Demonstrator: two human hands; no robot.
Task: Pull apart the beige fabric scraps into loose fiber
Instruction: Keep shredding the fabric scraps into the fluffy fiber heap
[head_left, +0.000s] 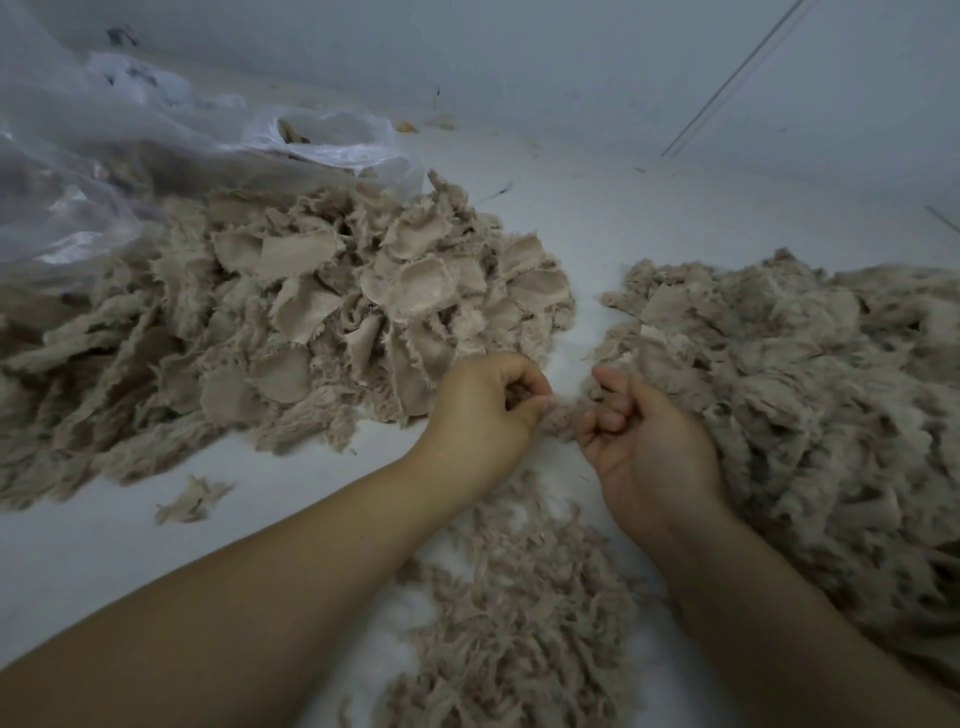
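Note:
A small beige fabric scrap (562, 415) stretches between my two hands at the middle of the view. My left hand (483, 415) pinches its left end with curled fingers. My right hand (644, 441) grips its right end, palm turned up. A big heap of beige fabric scraps (291, 312) with frayed edges lies to the left. A mound of loose beige fiber (810, 395) lies to the right, touching my right hand. More loose fiber (524, 613) is strewn below my hands, between my forearms.
A clear plastic bag (156, 140) lies crumpled at the upper left behind the scrap heap. One stray scrap (189, 501) sits alone on the white surface (597, 218). A pale wall rises at the back.

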